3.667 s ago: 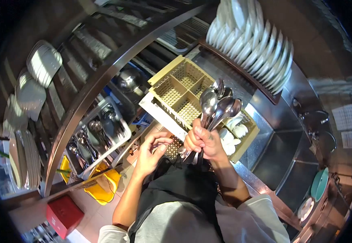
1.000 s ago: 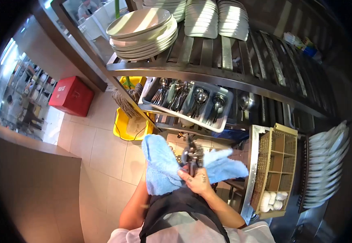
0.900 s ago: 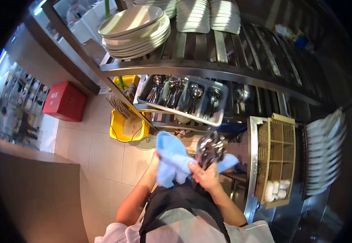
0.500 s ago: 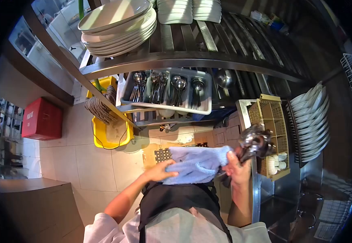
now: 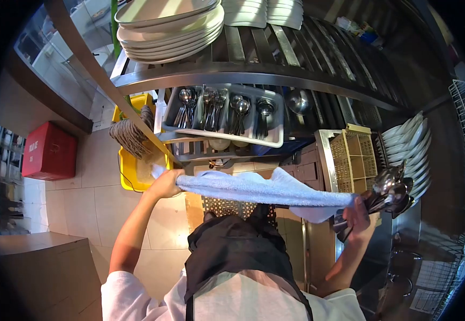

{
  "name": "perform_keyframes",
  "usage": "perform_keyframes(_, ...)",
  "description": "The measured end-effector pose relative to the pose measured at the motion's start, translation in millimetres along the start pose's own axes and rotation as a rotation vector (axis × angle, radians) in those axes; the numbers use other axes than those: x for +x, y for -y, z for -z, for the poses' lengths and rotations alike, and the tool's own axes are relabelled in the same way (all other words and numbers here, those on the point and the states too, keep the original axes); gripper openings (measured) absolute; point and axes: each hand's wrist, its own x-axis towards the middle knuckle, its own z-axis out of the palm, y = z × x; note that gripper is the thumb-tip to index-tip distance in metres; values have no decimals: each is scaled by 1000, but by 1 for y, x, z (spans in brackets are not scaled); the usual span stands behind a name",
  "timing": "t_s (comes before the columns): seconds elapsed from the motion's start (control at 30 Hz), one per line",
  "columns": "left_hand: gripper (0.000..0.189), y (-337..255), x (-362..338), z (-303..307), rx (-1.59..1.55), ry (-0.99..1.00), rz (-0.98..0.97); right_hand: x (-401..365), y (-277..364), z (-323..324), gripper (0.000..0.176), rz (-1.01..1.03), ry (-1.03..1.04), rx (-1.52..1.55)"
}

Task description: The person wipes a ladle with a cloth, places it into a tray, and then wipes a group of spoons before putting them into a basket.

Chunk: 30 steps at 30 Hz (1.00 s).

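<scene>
A light blue cloth (image 5: 259, 187) is stretched between my two hands. My left hand (image 5: 166, 183) is closed around its left end, with a corner poking out beyond the fist. My right hand (image 5: 358, 216) grips a bunch of metal spoons (image 5: 390, 192) by the handles, bowls pointing up and right, and the cloth's right end meets its fingers. Ahead, a grey cutlery tray (image 5: 275, 135) on the lower shelf holds spoons and forks in separate compartments.
Stacked plates (image 5: 171, 37) stand on the metal rack (image 5: 243, 75). A divided yellow basket (image 5: 354, 155) and upright white plates (image 5: 411, 144) are at right. A yellow mop bucket (image 5: 130, 171) and a red box (image 5: 50, 152) are on the floor at left.
My hands have moved apart, left hand up and left, right hand to the right with the spoons. The bunched cloth is now pulled out lengthwise, and my left hand has closed on it.
</scene>
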Motion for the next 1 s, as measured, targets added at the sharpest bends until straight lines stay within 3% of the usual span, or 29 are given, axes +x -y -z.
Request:
perform_keyframes(0.07,49,-13,-5,8,-308,253,218,4,2,2,19,52,-10,97)
perform_keyframes(0.1,60,-12,-12,4,-380,248,169,6,3,3,18,39,-6,106)
perform_keyframes(0.13,59,-20,-17,8,-523,329,223,7,2,6,18,36,-3,101)
perform_keyframes(0.23,51,-9,-38,-22,-913,220,193,11,-6,11,18,22,-24,11)
perform_keyframes(0.3,46,-19,-44,-16,-1169,312,423,13,-12,13,19,-18,-52,-34)
perform_keyframes(0.33,46,-21,-46,-9,-1170,315,426,15,-16,16,19,-22,-52,-35)
perform_keyframes(0.4,44,-24,-51,7,-1583,216,477,20,-23,25,21,-29,53,-83)
perform_keyframes(0.43,45,-31,-49,31,-1595,43,380,22,-23,29,21,-32,52,-83)
perform_keyframes(0.5,49,-49,-42,81,-1963,-132,241,22,-23,34,23,-52,81,-87)
perform_keyframes(0.6,45,-52,-44,60,-1914,-217,377,24,-21,33,25,-110,73,-111)
perform_keyframes(0.7,40,-62,-45,-25,-1822,-355,653,22,-11,14,27,-101,51,-133)
perform_keyframes(0.77,37,-70,-45,-58,-1712,-339,729,22,-16,16,26,-90,70,-109)
perform_keyframes(0.87,33,-53,-50,-55,-1148,-182,735,26,-29,27,26,-116,96,-158)
perform_keyframes(0.93,29,-46,-46,-41,-364,-169,798,28,-28,26,23,-124,104,-172)
perform_keyframes(1.0,28,-47,-47,-27,-319,-256,792,26,-23,25,20,-147,107,-84)
